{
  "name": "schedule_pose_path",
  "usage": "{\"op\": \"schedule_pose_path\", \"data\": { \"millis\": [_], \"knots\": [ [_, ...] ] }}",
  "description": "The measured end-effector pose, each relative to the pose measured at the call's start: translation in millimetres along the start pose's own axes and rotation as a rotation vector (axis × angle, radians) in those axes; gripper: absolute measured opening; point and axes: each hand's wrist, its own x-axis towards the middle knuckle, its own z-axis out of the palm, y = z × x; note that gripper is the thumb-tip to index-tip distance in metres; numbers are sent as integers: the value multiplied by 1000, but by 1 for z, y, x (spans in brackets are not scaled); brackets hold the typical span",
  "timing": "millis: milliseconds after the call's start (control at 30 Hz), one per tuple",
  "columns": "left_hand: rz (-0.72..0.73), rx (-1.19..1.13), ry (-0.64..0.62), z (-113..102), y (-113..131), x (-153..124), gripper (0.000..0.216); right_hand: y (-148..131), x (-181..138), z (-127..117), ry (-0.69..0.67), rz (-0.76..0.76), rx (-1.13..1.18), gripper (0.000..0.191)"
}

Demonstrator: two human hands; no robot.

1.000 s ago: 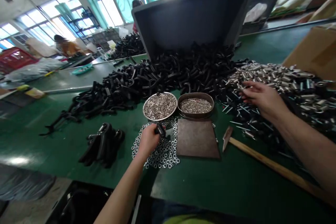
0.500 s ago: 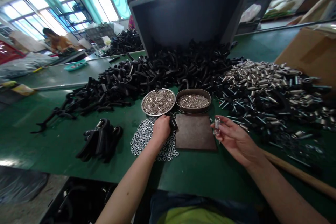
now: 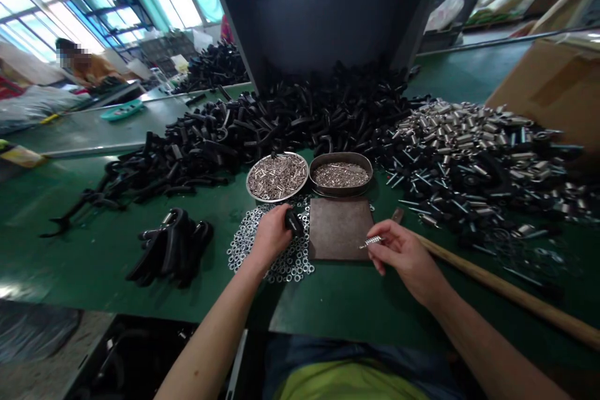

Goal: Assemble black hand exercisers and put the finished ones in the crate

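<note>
My left hand (image 3: 269, 235) is closed round a small black part (image 3: 294, 222) and rests on a spread of silver washers (image 3: 281, 247). My right hand (image 3: 403, 256) pinches a small silver spring (image 3: 374, 240) over the near right edge of a brown square plate (image 3: 340, 228). Behind the plate stand two round trays: the left tray (image 3: 277, 175) holds silver pins, the right tray (image 3: 341, 174) holds small silver bits. A heap of silver springs and black pieces (image 3: 473, 150) lies to the right.
A big pile of black curved parts (image 3: 290, 119) spills from a tipped dark bin (image 3: 328, 12). A bundle of black handles (image 3: 171, 250) lies at left. A wooden-handled hammer (image 3: 506, 290) lies at right, a cardboard box (image 3: 553, 87) beyond. Another person (image 3: 82, 65) sits far left.
My right hand left the spring heap with a silver spring and came in to the brown plate. My left hand stayed on the washers with the black part, shifting slightly.
</note>
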Motion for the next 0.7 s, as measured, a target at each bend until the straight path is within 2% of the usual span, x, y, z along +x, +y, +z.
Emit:
{"op": "schedule_pose_path", "data": {
  "millis": [67,167,267,400,533,700],
  "knots": [
    [-111,-476,15,2,12,-11,24,-2,-3,3,-35,-21,-13,22],
    [-335,-1157,-87,12,37,-33,23,-6,-8,11,-88,-55,-35,18],
    [-475,-1513,-165,24,59,-54,25,-9,-10,20,-137,-73,-34,16],
    [-512,-1611,-187,33,71,-68,26,-5,-7,25,-163,-41,-40,17],
    [-522,-1631,-163,38,69,-70,26,-1,-2,26,-86,-27,-76,18],
    [-538,-1676,-67,43,67,-69,29,-2,-1,29,-89,-43,-98,20]
  ]
}}
